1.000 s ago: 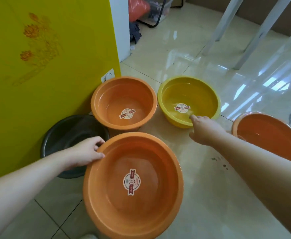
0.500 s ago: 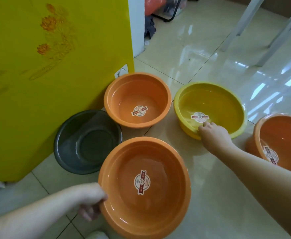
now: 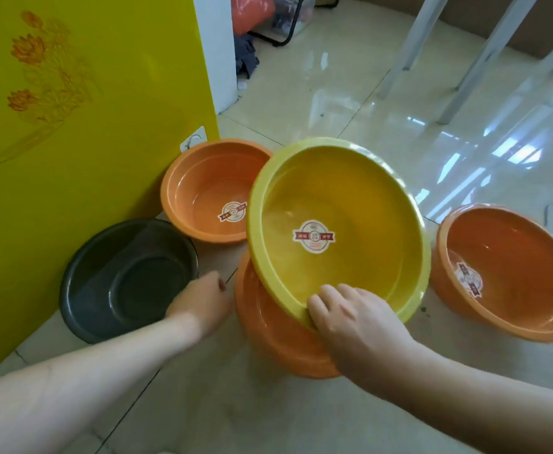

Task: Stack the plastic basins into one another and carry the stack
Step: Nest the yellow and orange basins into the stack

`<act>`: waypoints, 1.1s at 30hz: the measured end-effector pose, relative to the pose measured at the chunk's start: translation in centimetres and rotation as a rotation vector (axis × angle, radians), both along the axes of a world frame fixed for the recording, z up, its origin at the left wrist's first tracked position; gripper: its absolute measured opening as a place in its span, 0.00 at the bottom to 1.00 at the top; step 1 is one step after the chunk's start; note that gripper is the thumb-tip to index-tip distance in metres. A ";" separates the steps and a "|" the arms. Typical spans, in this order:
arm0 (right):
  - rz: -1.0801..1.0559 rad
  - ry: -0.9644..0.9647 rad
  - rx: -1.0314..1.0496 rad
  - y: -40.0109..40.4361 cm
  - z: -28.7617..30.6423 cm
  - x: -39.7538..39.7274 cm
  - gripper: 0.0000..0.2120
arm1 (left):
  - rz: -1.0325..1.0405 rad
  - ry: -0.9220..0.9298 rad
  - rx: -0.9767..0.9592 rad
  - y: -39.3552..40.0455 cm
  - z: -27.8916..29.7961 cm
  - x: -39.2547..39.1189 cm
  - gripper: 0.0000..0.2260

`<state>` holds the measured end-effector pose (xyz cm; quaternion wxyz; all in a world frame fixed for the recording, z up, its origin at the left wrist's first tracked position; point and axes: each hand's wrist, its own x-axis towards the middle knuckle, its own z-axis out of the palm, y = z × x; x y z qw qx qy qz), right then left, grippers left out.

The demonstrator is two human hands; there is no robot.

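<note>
My right hand (image 3: 353, 319) grips the near rim of the yellow basin (image 3: 360, 204), which hangs tilted over the near orange basin (image 3: 268, 326) and hides most of it. My left hand (image 3: 199, 301) rests at that orange basin's left edge; whether it touches the rim is hidden. A smaller orange basin (image 3: 203, 191) stands behind, by the yellow panel. A dark grey basin (image 3: 118, 273) lies at the left. Another orange basin (image 3: 510, 267) sits on the floor at the right.
A tall yellow panel (image 3: 82, 109) with flower drawings stands at the left, close to the basins. White furniture legs (image 3: 409, 44) rise at the back right. Bags and cloth (image 3: 252, 31) lie behind the panel. The floor is glossy tile (image 3: 350, 103).
My right hand has lifted the yellow basin off the floor and brought it left, over the near orange basin. My left hand moved up along that basin's left edge.
</note>
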<state>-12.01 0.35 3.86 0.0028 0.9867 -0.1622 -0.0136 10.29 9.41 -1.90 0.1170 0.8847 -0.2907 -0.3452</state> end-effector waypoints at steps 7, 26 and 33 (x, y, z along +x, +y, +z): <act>0.096 0.157 0.035 2.1 -3.1 -0.9 0.11 | -0.526 -0.636 -0.031 -5.1 -1.0 6.8 0.30; -0.693 -0.087 -0.051 -14.7 -4.5 -9.4 0.18 | -0.738 -0.795 -0.624 -9.7 5.5 5.2 0.08; -1.073 0.392 0.145 -17.6 -6.6 -15.8 0.38 | -1.155 -0.657 -0.901 -3.4 7.8 -3.2 0.09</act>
